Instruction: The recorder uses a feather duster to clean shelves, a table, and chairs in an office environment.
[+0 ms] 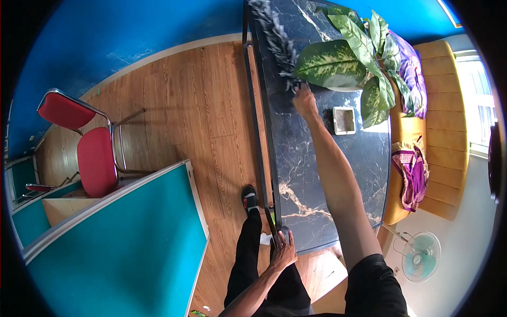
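Note:
My right hand (pixel 305 101) is closed on the near end of a grey fluffy duster (pixel 279 43), which lies along the far left part of a black marble-patterned table (pixel 301 158). The handle is mostly hidden in my fingers. My left hand (pixel 284 250) rests at the table's near left corner, fingers apart, with nothing seen in it. A potted plant with large variegated leaves (pixel 336 65) stands on the table, right of the duster; one leaf hangs beside my right hand. A square white ashtray (pixel 344 120) sits between the plant and my right forearm.
A yellow sofa (pixel 443 130) with a purple cushion (pixel 412 71) and a purple cloth (pixel 410 174) runs along the table's right side. Beyond its near end is a standing fan (pixel 420 257). To the left are a teal partition (pixel 130 245) and a red chair (pixel 97 162) on the wooden floor.

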### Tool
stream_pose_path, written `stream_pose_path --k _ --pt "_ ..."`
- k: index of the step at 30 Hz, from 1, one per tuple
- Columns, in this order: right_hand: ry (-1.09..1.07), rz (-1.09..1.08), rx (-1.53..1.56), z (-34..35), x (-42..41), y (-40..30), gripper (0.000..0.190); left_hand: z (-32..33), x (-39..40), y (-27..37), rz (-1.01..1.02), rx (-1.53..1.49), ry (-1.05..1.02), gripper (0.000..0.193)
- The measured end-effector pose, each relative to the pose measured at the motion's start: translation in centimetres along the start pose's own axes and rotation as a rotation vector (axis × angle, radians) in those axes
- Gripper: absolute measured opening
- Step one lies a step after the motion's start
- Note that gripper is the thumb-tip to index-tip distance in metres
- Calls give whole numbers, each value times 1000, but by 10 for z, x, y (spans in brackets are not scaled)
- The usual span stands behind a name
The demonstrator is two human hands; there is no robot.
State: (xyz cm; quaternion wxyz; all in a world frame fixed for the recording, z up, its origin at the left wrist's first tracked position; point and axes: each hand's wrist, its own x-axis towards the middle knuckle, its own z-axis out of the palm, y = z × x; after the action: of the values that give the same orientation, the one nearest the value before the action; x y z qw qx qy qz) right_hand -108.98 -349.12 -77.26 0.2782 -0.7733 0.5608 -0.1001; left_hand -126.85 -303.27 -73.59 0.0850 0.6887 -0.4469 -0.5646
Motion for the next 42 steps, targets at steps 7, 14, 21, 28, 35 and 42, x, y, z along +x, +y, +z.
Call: stream_pose_path --k 7,14,21,28,35,42 --pt "237 -187 84 6 31 6 25 -6 -4 2 39 58 -31 84" --pt "228 -348 -108 24 25 28 19 -6 1 6 34 123 -64 82" --pt "-238 -126 -140 2 -180 87 29 -15 4 13 17 16 -84 94" --pt "-642 399 -126 -105 -427 187 24 -45 14 23 42 297 -231 75" --pt "-198 880 49 -198 -637 291 32 -130 94 71 104 291 209 56" --pt "-255 638 0 -212 -469 379 23 -119 185 170 -71 487 262 100"
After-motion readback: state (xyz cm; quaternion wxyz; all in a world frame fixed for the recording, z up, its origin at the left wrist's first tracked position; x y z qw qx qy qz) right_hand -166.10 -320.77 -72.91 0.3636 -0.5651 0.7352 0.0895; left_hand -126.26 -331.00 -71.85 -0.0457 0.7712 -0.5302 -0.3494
